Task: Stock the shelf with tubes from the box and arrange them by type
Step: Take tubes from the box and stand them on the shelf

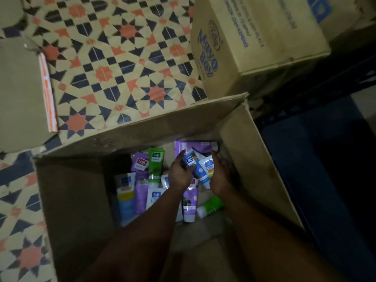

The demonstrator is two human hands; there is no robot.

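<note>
An open cardboard box [85, 196] stands on the floor below me, with several Safi tubes lying loose on its bottom. Both my arms reach down into it. My left hand [180, 174] and my right hand [220, 176] face each other and hold a small bunch of tubes between them: a blue tube [193, 162] against the left fingers and a white and blue tube [207, 169] against the right. Around them lie a green tube [156, 163], purple tubes [140, 191], a purple tube [190, 202] under my wrists and a green tube [210, 206]. No shelf is in view.
A closed "Mayo Boy" carton [254, 43] stands behind the box at the right. Another carton [22, 92] lies at the left. The floor [122, 58] has a star-patterned tiling. A dark blue surface [325, 169] fills the dim right side.
</note>
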